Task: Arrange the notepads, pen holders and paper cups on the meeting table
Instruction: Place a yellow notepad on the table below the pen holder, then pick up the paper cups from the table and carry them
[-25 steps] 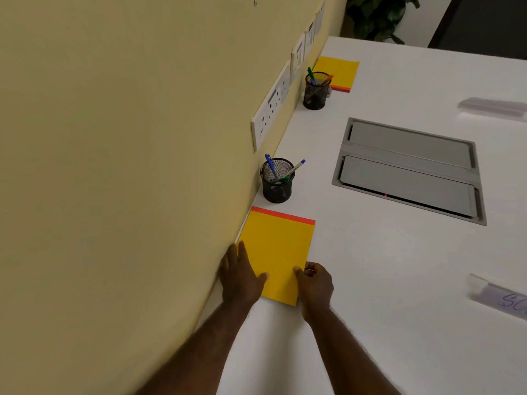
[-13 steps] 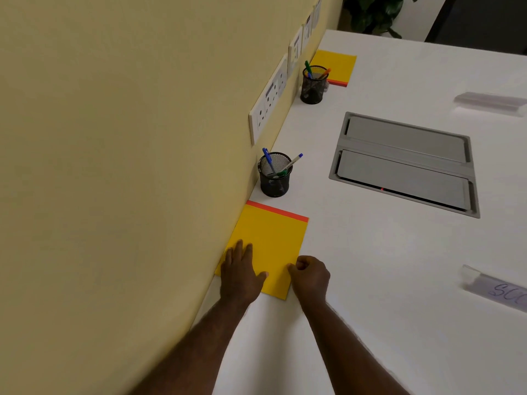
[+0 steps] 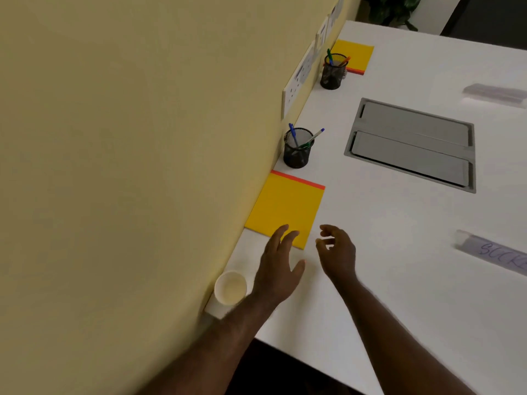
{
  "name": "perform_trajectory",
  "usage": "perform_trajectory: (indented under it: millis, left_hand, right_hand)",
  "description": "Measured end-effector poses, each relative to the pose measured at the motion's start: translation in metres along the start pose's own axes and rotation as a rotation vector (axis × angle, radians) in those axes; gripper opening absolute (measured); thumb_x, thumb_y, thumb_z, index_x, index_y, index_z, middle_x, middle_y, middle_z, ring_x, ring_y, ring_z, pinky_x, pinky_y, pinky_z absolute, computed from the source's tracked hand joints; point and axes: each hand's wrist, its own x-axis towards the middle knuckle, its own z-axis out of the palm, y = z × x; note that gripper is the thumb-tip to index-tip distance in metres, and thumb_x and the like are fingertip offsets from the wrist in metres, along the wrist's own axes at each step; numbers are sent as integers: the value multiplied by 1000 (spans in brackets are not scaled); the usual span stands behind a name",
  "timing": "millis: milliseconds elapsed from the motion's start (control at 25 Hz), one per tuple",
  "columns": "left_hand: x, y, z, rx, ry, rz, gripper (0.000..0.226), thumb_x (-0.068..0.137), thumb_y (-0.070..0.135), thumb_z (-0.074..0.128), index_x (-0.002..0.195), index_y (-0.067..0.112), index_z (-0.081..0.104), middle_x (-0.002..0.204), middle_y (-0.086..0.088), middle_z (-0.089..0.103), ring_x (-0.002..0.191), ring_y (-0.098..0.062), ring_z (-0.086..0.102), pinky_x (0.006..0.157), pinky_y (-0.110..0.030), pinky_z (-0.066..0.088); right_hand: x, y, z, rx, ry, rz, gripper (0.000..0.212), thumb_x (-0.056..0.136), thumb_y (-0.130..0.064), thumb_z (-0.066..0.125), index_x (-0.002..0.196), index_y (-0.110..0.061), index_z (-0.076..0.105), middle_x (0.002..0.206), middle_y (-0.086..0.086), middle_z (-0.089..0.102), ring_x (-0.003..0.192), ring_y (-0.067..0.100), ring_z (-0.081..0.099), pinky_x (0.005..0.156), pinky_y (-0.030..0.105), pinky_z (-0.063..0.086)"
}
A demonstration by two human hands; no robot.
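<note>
A yellow notepad [image 3: 285, 208] with an orange top strip lies against the yellow wall on the white table [image 3: 399, 266]. My left hand [image 3: 278, 266] hovers open at its near edge, fingertips over the corner. My right hand [image 3: 336, 252] is open just right of the pad, holding nothing. A white paper cup [image 3: 230, 287] stands by the wall, left of my left wrist. A black mesh pen holder [image 3: 298, 149] with pens stands beyond the pad. Farther back are a second pen holder [image 3: 332, 72] and a second yellow notepad [image 3: 355, 57].
A grey recessed cable box [image 3: 410, 143] sits in the table to the right. Two name placards, one [image 3: 493, 252] near and one [image 3: 494, 94] far, lie at the right. Wall sockets [image 3: 298, 81] line the wall. The table's near edge runs below my arms. A plant [image 3: 390, 8] stands behind.
Both hands have let go of the near notepad and pulled back, fingers spread. The camera view shifted, bringing the paper cup by the wall into sight.
</note>
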Motion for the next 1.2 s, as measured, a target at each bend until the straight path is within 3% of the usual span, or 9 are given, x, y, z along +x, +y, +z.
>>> perform_trajectory:
  millis: [200,280,400,480,640,720,880,1040,1200]
  left_hand:
    - [-92,-10,-16,-96,59,97,56,85,25,63,136,33,41,145,16,37,136,-6,37,105,-38,46]
    - [-124,-24,-26,-144,155,59,53,84,27,66,133,32,45,134,15,46,127,-6,46,103,-33,46]
    - [-159,-45,-37,-103,357,-52,56,80,30,71,131,25,47,121,7,52,109,-5,50,95,-13,41]
    - [-172,-59,-37,-75,455,-164,61,76,22,78,128,18,48,118,1,54,105,-11,52,89,-16,43]
    - [-166,-77,-31,-151,339,-476,73,74,14,82,135,8,44,130,-9,52,116,-25,53,91,-27,44]
    - [-157,-84,-30,-211,259,-567,75,77,17,80,140,8,40,136,-10,50,122,-24,52,95,-28,45]
    - [-139,-97,-28,-221,249,-582,77,78,11,78,143,8,38,138,-12,51,118,-25,58,98,-38,50]
    - [-129,-98,-29,-256,268,-533,74,75,6,81,141,10,46,129,-12,60,99,-16,64,80,-10,49]
    - [-122,-87,-29,-261,264,-497,73,77,10,81,141,16,46,124,-5,61,96,-13,61,78,-18,51]
  right_hand:
    - [-56,-21,-3,15,-112,-68,35,86,-36,71,116,-19,64,103,-5,65,88,8,63,66,15,45]
    - [-80,-30,5,9,-199,-88,49,79,-52,72,118,-25,61,103,-11,63,91,4,61,68,15,44]
    - [-109,-39,23,-49,-340,-138,79,65,-76,67,128,-31,53,111,-15,58,97,0,56,74,16,45]
    - [-122,-44,38,-80,-430,-171,96,57,-82,67,136,-32,45,123,-14,55,104,3,54,81,21,46]
    - [-128,-54,64,-128,-557,-171,114,50,-77,76,145,-30,33,148,-8,42,128,14,46,103,39,45]
    - [-129,-56,72,-152,-560,-187,114,51,-70,81,146,-28,33,150,-5,40,132,17,44,107,41,42]
    - [-131,-54,89,-123,-520,-203,109,54,-61,85,144,-23,39,146,-2,46,130,17,47,101,29,38]
    - [-134,-48,99,-112,-448,-180,97,61,-54,84,143,-22,42,144,-3,50,128,16,50,103,37,46]
    - [-133,-49,88,-76,-341,-185,89,61,-52,84,137,-22,48,135,-6,56,118,12,55,94,37,52]
